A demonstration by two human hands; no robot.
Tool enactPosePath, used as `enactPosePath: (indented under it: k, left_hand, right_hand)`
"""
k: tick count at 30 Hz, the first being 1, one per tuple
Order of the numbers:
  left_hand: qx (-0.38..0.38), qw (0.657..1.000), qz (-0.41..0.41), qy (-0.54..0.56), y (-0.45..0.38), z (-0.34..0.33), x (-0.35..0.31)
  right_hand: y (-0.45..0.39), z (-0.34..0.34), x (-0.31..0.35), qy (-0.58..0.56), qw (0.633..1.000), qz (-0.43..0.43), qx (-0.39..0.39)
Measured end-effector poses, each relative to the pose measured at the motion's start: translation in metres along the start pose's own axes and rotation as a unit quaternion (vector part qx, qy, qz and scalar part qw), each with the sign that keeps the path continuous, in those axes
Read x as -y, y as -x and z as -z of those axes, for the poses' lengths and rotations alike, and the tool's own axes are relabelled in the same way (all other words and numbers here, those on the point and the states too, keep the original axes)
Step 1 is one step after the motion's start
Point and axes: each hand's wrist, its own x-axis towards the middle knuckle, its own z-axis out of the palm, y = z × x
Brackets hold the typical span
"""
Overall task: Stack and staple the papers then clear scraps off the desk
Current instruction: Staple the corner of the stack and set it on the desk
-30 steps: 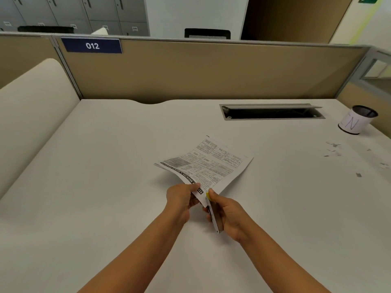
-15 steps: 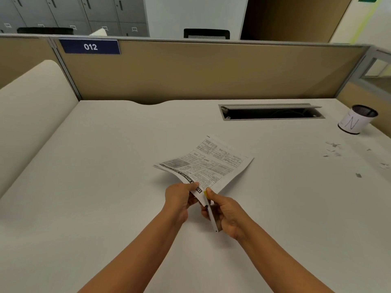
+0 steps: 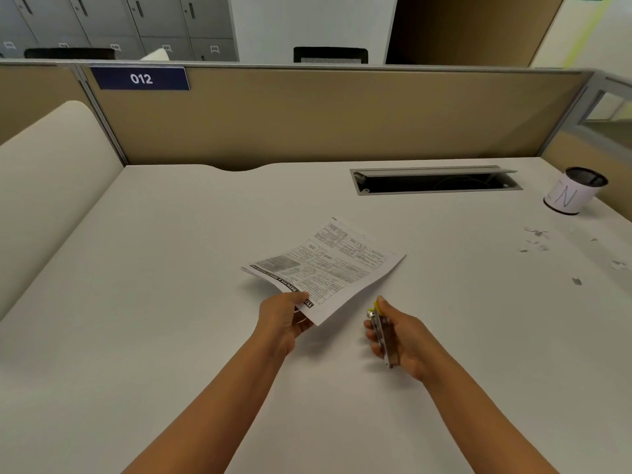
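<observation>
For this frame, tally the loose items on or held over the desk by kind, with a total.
Stapled paper stack, held by the left hand: 1
Stapler, gripped in the right hand: 1
Mesh cup marked N: 1
Paper scraps, right side of the desk: about 8, too small to count exactly
Total: about 11

tan fabric partition panel [image 3: 307, 118] with a blue "012" label [image 3: 141, 78] spans the upper frame; grey metal lockers [image 3: 113, 22] upper left behind it, a black chair back [image 3: 330, 55] at top centre
</observation>
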Motion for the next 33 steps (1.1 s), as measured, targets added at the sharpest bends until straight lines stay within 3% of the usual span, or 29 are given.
enactPosePath:
  k: [4,10,16,25,30,33]
  left_hand:
    - [0.001,1.000,0.015,0.008,0.001,0.000,0.001]
    - [0.006,1.000,0.024,0.002,0.000,0.001,0.001]
    - [0.016,0.999,0.019,-0.029,-0.001,0.003,-0.003]
    - [0.055,0.984,-0.054,-0.161,0.000,0.008,-0.026]
    - [0.031,0.935,-0.155,-0.316,0.003,0.007,-0.061]
    - [-0.039,0.843,-0.317,-0.433,0.012,0.003,-0.087]
  right_hand:
    - [-0.012,0.013,0.005,0.214,0.964,0.112,-0.113]
    - [-0.027,0.024,0.000,0.470,0.836,0.194,-0.207]
    - [-0.032,0.022,-0.005,0.576,0.756,0.204,-0.236]
    - [-0.037,0.022,-0.009,0.611,0.717,0.224,-0.252]
    - [-0.039,0.025,-0.006,0.624,0.713,0.213,-0.239]
    - [-0.038,0.025,0.005,0.613,0.720,0.226,-0.234]
